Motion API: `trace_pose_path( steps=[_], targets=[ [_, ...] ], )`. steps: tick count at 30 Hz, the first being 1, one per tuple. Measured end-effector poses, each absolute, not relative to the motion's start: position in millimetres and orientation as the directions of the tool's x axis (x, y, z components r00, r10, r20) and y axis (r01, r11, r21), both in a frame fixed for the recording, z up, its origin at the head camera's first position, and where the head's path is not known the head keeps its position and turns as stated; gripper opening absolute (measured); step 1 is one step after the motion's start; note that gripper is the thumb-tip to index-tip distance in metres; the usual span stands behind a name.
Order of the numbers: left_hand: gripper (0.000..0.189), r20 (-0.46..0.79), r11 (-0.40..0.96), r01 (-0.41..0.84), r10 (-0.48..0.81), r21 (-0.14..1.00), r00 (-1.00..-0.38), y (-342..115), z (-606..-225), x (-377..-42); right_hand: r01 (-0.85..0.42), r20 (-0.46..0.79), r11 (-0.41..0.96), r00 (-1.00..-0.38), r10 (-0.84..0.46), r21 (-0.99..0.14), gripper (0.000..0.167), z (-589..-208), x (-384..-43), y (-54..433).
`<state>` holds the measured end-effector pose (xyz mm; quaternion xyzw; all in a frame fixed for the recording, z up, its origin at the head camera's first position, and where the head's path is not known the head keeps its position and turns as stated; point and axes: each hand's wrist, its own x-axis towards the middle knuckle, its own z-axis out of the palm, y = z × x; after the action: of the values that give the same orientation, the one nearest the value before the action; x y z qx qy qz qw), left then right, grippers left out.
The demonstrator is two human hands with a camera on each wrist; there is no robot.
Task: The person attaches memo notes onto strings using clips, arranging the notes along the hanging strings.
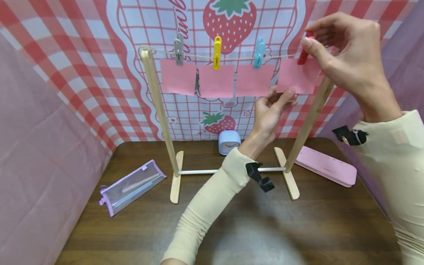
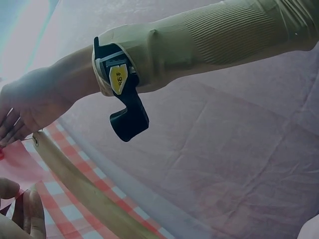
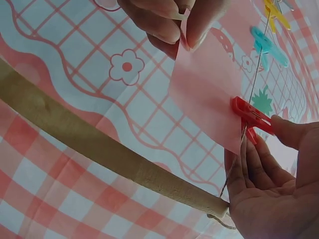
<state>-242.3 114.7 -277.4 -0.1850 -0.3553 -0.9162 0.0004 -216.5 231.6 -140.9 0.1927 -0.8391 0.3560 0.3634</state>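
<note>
My right hand [image 1: 356,59] holds a red clothespin [image 1: 303,55] between thumb and fingers at the right end of a string line [image 1: 228,59]. A pink paper square [image 1: 294,77] hangs under that clothespin. In the right wrist view the red clothespin [image 3: 253,117] sits across the string at the top edge of the paper [image 3: 207,94]. Lower down, my left hand [image 1: 269,112] pinches the paper's bottom edge. Further left, grey [image 1: 179,49], yellow [image 1: 217,53] and light blue clothespins [image 1: 259,53] each hold a pink square on the line.
The string runs between two wooden posts [image 1: 159,110] on flat feet, joined low by a white rod [image 1: 198,172]. A small blue clock [image 1: 229,142] stands behind. A mesh pencil pouch [image 1: 132,187] lies left, a pink case [image 1: 326,165] right, on the brown table [image 1: 132,235].
</note>
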Motion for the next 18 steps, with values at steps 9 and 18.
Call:
trace_pose_path(
  steps=[9,18],
  targets=[
    [0.024,0.348,-0.714,0.140,0.154,0.686,-0.925,110.7,-279.1,-240.8,-0.584,0.736,0.655,-0.674,-0.063,-0.479,0.029,-139.7,-214.7,232.0],
    [0.033,0.342,-0.688,0.134,0.174,0.713,-0.924,103.8,-286.8,-241.6,-0.643,0.795,0.630,-0.603,-0.065,-0.436,0.033,-136.6,-213.4,235.3]
  ],
)
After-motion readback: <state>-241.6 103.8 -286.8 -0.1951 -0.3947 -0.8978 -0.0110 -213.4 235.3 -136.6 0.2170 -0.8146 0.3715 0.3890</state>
